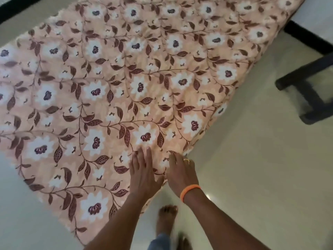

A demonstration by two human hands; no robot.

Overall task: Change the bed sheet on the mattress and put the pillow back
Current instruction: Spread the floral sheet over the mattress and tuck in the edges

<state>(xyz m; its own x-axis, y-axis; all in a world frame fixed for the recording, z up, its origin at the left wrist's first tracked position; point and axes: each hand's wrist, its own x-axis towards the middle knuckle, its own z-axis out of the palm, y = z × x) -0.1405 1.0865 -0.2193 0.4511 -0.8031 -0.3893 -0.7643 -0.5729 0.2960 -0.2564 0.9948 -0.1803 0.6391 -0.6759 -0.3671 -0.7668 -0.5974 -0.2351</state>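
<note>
A peach bed sheet (115,83) with white flowers and brown leaves covers the mattress, which lies on the floor and fills most of the head view. My left hand (143,170) lies flat on the sheet near the mattress's near right corner, fingers together and stretched forward. My right hand (181,171), with an orange wristband and a ring, rests beside it at the corner's edge, fingers curled down over the sheet. Whether those fingers pinch the fabric is not visible. No pillow is in view.
Pale tiled floor (252,168) runs along the right of the mattress and at the lower left. A black chair base (310,91) stands at the right. A dark skirting strip (16,9) is at the top left. My bare foot (165,219) stands below my hands.
</note>
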